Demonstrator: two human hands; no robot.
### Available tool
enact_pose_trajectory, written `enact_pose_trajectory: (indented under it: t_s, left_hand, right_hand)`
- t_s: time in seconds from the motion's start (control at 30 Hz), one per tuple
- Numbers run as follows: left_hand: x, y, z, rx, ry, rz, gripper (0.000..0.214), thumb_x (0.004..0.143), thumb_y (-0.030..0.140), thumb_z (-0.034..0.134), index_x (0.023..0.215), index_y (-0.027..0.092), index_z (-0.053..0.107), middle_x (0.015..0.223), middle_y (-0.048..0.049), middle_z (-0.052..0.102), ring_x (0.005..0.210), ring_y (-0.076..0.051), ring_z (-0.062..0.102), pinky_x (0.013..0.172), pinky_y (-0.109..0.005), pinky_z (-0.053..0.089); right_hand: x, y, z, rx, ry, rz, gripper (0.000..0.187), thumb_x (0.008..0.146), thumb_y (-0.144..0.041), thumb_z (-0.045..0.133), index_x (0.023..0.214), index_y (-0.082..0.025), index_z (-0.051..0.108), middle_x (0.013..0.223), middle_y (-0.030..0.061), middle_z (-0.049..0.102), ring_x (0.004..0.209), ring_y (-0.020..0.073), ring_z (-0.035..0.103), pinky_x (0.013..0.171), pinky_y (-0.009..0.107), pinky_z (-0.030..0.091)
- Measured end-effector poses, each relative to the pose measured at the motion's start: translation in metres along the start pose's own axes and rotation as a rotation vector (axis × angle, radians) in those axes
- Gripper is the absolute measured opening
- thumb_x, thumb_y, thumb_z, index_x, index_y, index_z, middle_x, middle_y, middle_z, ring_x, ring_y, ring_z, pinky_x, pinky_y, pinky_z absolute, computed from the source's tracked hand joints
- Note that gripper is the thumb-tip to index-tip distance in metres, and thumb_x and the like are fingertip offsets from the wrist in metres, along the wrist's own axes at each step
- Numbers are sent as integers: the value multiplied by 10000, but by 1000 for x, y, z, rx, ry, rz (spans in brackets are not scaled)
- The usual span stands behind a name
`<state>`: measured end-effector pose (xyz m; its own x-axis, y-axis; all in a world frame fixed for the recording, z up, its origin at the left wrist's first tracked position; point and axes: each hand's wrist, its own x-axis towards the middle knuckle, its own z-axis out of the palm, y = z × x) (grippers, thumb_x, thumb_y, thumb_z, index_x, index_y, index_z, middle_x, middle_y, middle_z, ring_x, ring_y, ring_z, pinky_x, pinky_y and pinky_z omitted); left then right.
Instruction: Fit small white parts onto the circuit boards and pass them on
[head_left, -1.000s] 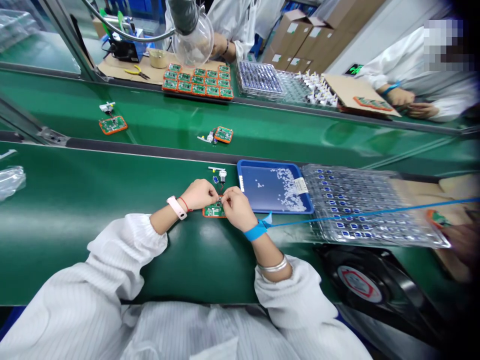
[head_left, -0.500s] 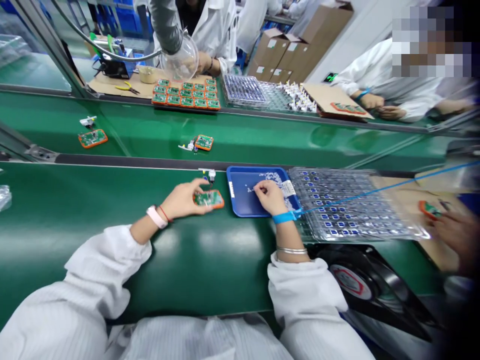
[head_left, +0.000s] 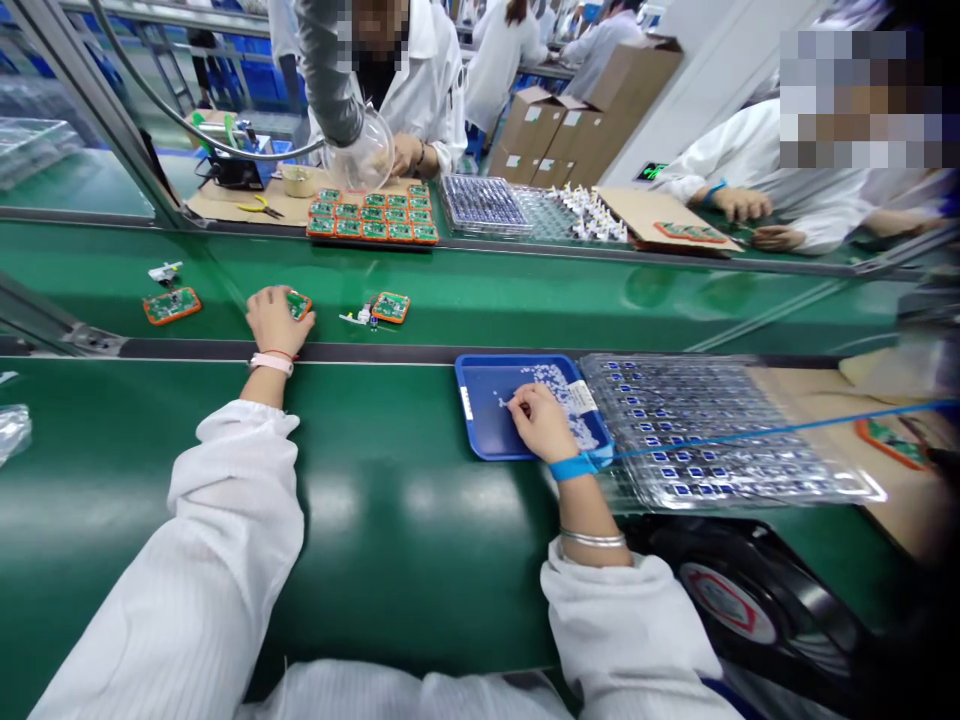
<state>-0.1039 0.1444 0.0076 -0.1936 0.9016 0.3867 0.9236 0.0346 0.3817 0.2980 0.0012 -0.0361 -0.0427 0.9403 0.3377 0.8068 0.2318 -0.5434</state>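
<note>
Blue plastic tray (head_left: 480, 420) lies under the right hand (head_left: 541, 423), its fingertips (head_left: 516, 402) pinched among small white parts (head_left: 551, 385), possibly holding one. Farther off, the left hand (head_left: 276, 322) rests loosely open on an orange-framed circuit board (head_left: 301, 305), near the front edge of the green conveyor belt (head_left: 480, 320).

I had a run of green conveyor belt (head_left: 397, 560) between my left hand (head_left: 276, 322) and the blue tray (head_left: 480, 425), room enough to pass. Right of my right hand (head_left: 544, 422), the clear blister tray (head_left: 720, 430) blocked the way, and the black belt rail (head_left: 337, 351) ran under my left wrist.
</note>
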Motion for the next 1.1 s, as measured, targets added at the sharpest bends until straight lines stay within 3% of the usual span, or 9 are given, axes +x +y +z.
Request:
enact_pose_trajectory:
  t_s: [0.13,0.23,0.3,0.53,0.63,0.73,0.9,1.0,1.1]
  left_hand:
    - [-15,68,23,82,-145,213,543,775,547,504,1115,124,496,1047,-169,582,1036,-340,490,871,-424,336]
    - [-17,108,44,163,-196,163,554,765,532,522,1090,84,489,1036,-202,577,1015,-349,496,848,-411,321]
    - [-13,118,52,196,-187,113,509,762,465,547,1080,73,485,1044,-215,576,1019,-351,498,844,-407,318]
    - [-1,93,41,53,-201,61,508,671,438,649,1035,113,507,975,-167,625,978,-333,554,827,-399,375]
    - [-19,82,26,-212,-300,113,532,636,482,681,1024,159,510,932,-91,641,885,-256,596,773,-337,426]
    - [-56,75,5,-444,-347,240,508,616,483,701,971,173,510,936,-49,632,827,-197,598,738,-296,447]
    - [-131,68,-29,-455,-442,483,461,607,447,723,921,174,524,941,-57,622,845,-215,574,767,-341,447]
    - [-164,61,-41,-421,-566,656,419,665,414,700,974,179,544,1058,-88,615,958,-243,552,850,-385,426]
    - [-181,58,-45,-413,-592,710,394,732,394,660,1054,187,564,1173,-99,584,1062,-258,517,916,-416,397]
  right_hand:
    - [0,0,5,-34,29,-43,125,783,-197,456,667,-191,501,841,104,542,837,216,532,788,406,454]
    - [-1,0,5,-40,33,-47,121,786,-185,453,672,-195,493,844,104,543,857,223,533,805,414,452]
    - [-1,-1,5,-41,45,-40,126,789,-183,450,669,-197,487,842,104,542,857,225,534,808,416,452]
    - [-2,-1,7,-72,83,-21,131,797,-196,449,675,-192,496,842,110,542,838,232,524,804,430,450]
    - [-1,0,6,-78,87,-22,134,785,-178,449,660,-193,492,837,112,538,840,237,516,805,438,445]
    - [1,-6,2,-48,105,-15,139,777,-165,450,646,-196,484,843,110,529,865,240,512,823,442,435]
    - [-7,-62,6,208,95,-37,118,830,-224,466,730,-194,523,914,90,539,911,207,524,788,371,450]
    - [-25,-110,23,383,-60,-91,118,859,-229,459,762,-199,520,932,75,542,904,176,532,796,340,445]
    - [-45,-138,42,437,-180,-129,128,869,-210,439,765,-198,512,933,74,533,927,176,526,825,350,433]
